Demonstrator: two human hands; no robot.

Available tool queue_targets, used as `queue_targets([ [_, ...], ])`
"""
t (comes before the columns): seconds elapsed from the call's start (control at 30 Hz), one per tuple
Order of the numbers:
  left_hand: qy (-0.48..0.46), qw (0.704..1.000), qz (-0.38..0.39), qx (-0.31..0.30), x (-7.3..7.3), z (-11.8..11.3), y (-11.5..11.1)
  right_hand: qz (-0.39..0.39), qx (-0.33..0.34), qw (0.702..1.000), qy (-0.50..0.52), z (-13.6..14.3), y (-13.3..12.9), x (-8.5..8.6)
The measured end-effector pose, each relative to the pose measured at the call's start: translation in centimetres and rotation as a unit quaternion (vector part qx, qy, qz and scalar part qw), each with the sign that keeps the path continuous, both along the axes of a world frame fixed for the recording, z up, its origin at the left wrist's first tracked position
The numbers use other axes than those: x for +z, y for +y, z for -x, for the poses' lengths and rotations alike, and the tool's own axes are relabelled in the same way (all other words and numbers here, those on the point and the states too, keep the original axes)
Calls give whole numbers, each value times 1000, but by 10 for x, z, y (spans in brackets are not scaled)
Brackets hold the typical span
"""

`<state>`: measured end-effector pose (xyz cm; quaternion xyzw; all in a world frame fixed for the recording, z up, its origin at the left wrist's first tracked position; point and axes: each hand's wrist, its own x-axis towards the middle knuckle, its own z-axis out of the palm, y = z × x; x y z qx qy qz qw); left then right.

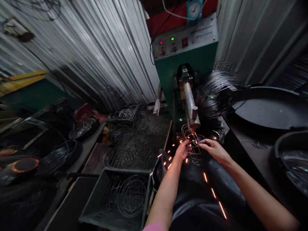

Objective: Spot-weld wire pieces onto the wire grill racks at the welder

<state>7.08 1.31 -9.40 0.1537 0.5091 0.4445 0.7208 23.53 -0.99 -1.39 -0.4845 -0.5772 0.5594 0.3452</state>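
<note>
Under the electrode arm of a spot welder sits a small frame of bent metal wire, made of curved loops. My left hand has its fingers closed around the left side of this wire frame. From the right, my right hand pinches at the frame's edge with thumb and fingertips; the exact wire between them is too small to make out. Orange sparks fly from the electrode tip, down to the left and over the dark apron on my lap.
A green crate with wire rings stands at lower left, below a heap of wire pieces. Right of the welder hangs a wire coil, near a large black pan and a round tub. Another person's hand shows far left.
</note>
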Motion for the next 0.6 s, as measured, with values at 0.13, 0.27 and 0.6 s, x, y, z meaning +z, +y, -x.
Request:
queue_targets([
  [0.13,-40,999,31,-10,-2,1,0,-6,-2,1000,5,-3,-7,-5],
  [0.27,-43,997,58,-10,6,2,9,-25,-21,999,2,2,5,0],
  [0.6,-74,994,81,15,18,-4,24,-35,-48,998,9,16,39,7],
])
